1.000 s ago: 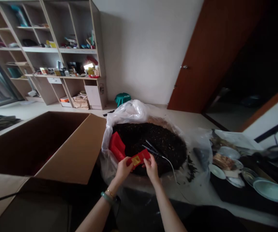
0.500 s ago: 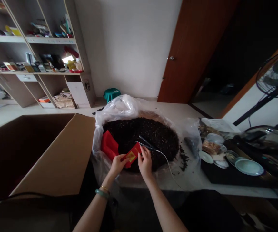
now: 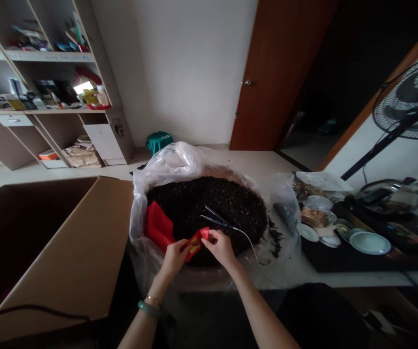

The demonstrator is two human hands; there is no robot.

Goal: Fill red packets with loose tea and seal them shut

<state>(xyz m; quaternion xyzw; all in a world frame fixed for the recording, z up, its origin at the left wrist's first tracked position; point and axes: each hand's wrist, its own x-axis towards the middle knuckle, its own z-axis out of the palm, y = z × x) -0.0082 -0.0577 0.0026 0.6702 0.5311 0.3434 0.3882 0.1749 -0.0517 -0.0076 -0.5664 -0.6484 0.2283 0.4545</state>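
Red packet [image 3: 195,243], flat moments ago, now buckled; left hand [image 3: 174,259], right hand [image 3: 222,247] pinching ends, seemingly folding or opening.

The red packet [image 3: 204,233], looking flat a second ago, is now bending and creasing at the grip of the right hand [image 3: 222,248]. Just left of that grip, its gold patch [image 3: 194,245] is showing less. Well right, more of the fan [image 3: 409,99] is coming into view.

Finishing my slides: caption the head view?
Left hand and right hand hold a red-and-gold packet over dark, tea-like leaves in a plastic bag.
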